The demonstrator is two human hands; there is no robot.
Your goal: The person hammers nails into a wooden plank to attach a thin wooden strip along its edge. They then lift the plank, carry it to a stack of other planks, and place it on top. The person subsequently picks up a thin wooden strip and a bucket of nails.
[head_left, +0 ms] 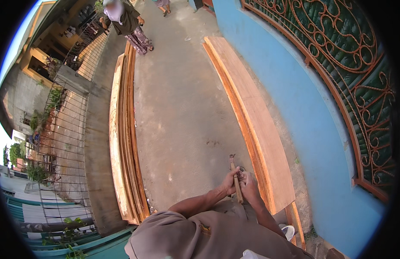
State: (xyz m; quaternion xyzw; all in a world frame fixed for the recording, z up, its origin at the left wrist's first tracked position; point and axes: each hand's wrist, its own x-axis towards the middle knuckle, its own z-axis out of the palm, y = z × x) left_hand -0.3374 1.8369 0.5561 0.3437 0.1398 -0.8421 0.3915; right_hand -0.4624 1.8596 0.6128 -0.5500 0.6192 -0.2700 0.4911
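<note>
One hammer (237, 190), which the left hand (229, 180) grasped below its head, seemingly for balance, beside a curled right hand (249, 184) whose contents could not be told, with boards (262, 121) stacked lengthwise rightward, apparently sparing the lane (182, 116).

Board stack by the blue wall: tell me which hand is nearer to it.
Right. The right hand is just left of the board stack in the picture; the left hand, at the hammer, is farther left of it.
</note>
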